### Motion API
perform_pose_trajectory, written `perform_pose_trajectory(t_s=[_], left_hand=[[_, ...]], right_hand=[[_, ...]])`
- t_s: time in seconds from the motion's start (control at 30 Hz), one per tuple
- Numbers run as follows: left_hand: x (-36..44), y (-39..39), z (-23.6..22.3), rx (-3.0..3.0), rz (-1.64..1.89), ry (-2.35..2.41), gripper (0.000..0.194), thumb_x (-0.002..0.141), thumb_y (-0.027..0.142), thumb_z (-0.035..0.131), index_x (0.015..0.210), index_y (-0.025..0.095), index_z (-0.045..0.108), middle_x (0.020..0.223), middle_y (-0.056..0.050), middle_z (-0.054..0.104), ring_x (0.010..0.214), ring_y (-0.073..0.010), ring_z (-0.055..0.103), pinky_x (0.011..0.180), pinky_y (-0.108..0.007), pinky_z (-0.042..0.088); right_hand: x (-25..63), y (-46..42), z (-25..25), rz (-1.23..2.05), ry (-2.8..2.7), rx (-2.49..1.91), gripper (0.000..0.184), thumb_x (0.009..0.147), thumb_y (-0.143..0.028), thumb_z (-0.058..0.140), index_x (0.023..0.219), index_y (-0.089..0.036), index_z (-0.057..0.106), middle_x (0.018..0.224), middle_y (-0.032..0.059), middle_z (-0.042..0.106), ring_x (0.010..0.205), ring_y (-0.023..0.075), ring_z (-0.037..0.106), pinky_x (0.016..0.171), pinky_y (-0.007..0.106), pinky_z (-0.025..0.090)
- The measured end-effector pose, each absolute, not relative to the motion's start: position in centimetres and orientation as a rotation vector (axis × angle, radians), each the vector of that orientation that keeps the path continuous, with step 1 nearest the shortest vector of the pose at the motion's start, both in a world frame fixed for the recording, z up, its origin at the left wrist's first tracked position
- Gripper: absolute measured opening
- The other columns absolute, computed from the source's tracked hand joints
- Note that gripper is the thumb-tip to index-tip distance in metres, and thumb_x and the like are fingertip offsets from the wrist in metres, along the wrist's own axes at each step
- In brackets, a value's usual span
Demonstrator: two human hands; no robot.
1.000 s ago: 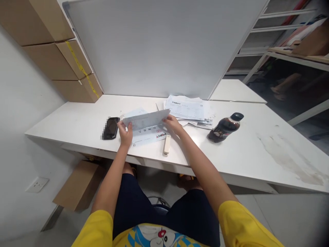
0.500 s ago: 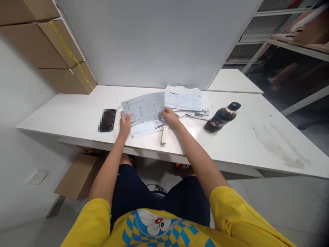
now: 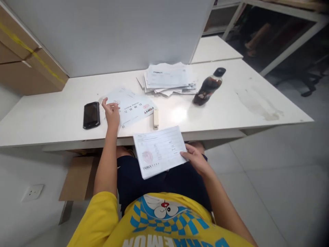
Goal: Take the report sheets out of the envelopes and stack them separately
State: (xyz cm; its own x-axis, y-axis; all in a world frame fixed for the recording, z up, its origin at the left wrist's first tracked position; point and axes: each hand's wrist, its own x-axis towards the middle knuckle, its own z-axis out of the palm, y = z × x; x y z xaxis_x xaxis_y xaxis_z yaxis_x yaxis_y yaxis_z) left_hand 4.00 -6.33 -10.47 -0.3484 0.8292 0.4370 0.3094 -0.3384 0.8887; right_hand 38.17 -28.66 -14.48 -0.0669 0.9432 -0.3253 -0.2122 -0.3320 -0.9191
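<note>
My right hand pinches the right edge of a printed document with a red round stamp, held low over my lap in front of the desk edge. My left hand is empty, its fingers apart, at the left part of a PONY-printed paper lying on the desk. I cannot tell whether it touches the paper. At that paper's right corner lies a small cream stapler. A black phone rests to the left of my left hand.
A messy stack of papers sits at the back of the white desk. Right of it stands a dark cola bottle. Cardboard boxes fill the back left corner, and an open carton is below the desk.
My left hand has let go of the document and moved left over the desk. My right hand has drawn the document toward my lap, uncovering the PONY paper. The view has shifted.
</note>
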Motion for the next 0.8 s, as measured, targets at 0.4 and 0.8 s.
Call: perform_pose_trajectory(t_s=[0.4,0.8], left_hand=[[3.4,-5.2,-11.3,1.527,1.491,1.685,0.060,0.089,0.023,0.056,0.143,0.027,0.031,0.100,-0.004,0.064,0.089,-0.0175,0.065,0.089,-0.033,0.047],[3.5,-5.6,-11.2,1.554,1.504,1.679,0.052,0.089,0.023,0.055,0.138,0.026,0.039,0.097,-0.003,0.066,0.087,-0.0166,0.065,0.086,-0.031,0.047]], right_hand=[[42.8,-27.8,-11.5,1.200,-0.789,-1.555,0.036,0.067,-0.032,0.068,0.101,-0.021,0.066,0.095,0.0063,0.073,0.078,0.0253,0.067,0.068,0.039,0.055],[36.4,-23.2,-8.4,-0.029,-1.830,-1.590,0.037,0.087,-0.016,0.045,0.121,-0.019,0.061,0.118,0.0148,0.060,0.112,0.0316,0.049,0.092,0.049,0.042]])
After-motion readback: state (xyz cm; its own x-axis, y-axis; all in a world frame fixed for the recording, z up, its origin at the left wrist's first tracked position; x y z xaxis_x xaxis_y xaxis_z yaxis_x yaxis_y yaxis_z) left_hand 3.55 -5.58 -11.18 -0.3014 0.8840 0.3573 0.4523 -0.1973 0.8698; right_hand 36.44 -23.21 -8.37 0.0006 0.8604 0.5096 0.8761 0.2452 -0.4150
